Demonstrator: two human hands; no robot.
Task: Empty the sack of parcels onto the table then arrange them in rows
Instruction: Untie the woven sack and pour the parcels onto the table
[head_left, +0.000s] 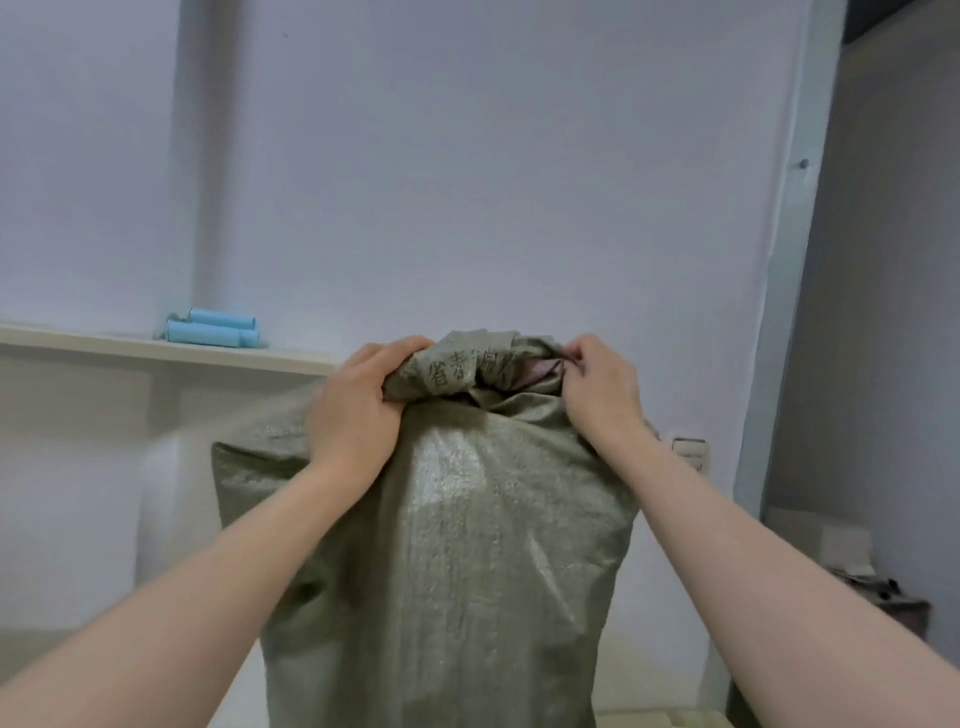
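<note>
A tall grey-green woven sack (457, 545) stands upright in front of me, full and bulging, with dark printed characters near its bunched top. My left hand (358, 410) grips the gathered fabric on the left side of the neck. My right hand (597, 384) pinches the rolled edge on the right side. Between the hands the mouth gapes slightly and something pinkish (540, 371) shows inside. The parcels themselves are hidden by the sack.
A pale shelf (156, 348) runs along the left wall with light blue rolls (213, 327) on it. A wall socket (691, 449) sits behind the sack on the right. A cardboard box with dark clutter (857, 577) stands low at the right, beside a doorway.
</note>
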